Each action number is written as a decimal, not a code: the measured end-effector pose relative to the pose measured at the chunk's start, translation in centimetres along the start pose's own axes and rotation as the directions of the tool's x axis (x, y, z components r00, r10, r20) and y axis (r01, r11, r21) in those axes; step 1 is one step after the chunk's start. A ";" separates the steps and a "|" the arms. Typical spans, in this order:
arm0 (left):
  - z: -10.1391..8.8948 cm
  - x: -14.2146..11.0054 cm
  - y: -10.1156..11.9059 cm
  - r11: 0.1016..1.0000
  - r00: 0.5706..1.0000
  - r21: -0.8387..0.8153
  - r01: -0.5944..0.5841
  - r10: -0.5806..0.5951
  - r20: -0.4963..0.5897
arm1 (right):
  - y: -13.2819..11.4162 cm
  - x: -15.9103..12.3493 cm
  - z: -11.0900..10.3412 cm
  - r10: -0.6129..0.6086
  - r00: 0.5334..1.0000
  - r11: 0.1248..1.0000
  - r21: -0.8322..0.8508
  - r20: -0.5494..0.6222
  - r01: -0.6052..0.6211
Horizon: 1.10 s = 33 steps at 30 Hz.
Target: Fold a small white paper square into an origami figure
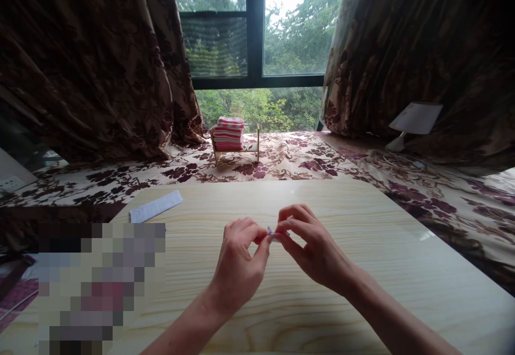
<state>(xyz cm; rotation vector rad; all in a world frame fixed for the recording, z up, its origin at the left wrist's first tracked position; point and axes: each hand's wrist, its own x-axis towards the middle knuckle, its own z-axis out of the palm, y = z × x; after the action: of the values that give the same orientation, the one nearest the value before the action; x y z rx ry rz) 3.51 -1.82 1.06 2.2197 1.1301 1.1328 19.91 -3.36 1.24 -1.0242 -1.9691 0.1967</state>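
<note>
Over the middle of the table, a small piece of whitish folded paper (271, 231) is pinched between my two hands. My left hand (242, 256) closes thumb and forefinger on its left end. From the other side, my right hand (308, 242) grips it between thumb and fingers, which cover much of it. What shape the paper has is too small to make out. The pale wood-grain table (193, 301) lies beneath both hands.
A whitish paper strip (156, 206) lies at the table's far left. Blurred blocks hide the near left. Beyond the table, a small wooden rack (257, 150) holds folded pink-and-white cloths (229, 133) on patterned fabric. A white lamp (416, 118) stands at the right, near the curtain.
</note>
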 end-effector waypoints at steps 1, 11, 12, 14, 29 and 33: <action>-0.1 0.0 0.1 1.000 1.000 -0.021 0.021 -0.021 0.004 | -0.1 0.0 0.1 0.005 1.000 1.000 0.019 -0.003 -0.005; -0.7 0.5 0.4 0.944 0.972 -0.241 0.226 -0.202 0.121 | 0.1 0.0 0.4 0.075 0.997 0.992 0.096 0.011 -0.076; -0.7 0.5 0.4 0.938 0.968 -0.249 0.243 -0.218 0.125 | 0.3 0.0 0.4 0.097 0.995 0.989 0.108 0.017 -0.099; -0.8 0.6 0.3 0.917 0.956 -0.276 0.289 -0.259 0.140 | 0.4 0.1 0.1 0.169 0.986 0.976 0.138 -0.007 -0.166; -0.8 1.2 -0.2 0.730 0.891 -0.516 0.448 -0.414 0.186 | -0.6 0.5 -0.6 0.489 0.868 0.824 0.282 0.084 -0.491; -0.8 1.0 -0.1 0.735 0.889 -0.504 0.453 -0.414 0.195 | -0.6 0.4 -0.1 0.497 0.860 0.791 0.345 0.116 -0.504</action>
<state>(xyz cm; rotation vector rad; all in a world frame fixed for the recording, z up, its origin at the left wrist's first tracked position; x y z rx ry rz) 3.21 -0.94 1.96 1.4480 1.0592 0.9977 19.58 -3.48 1.80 -1.2718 -1.5497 0.8412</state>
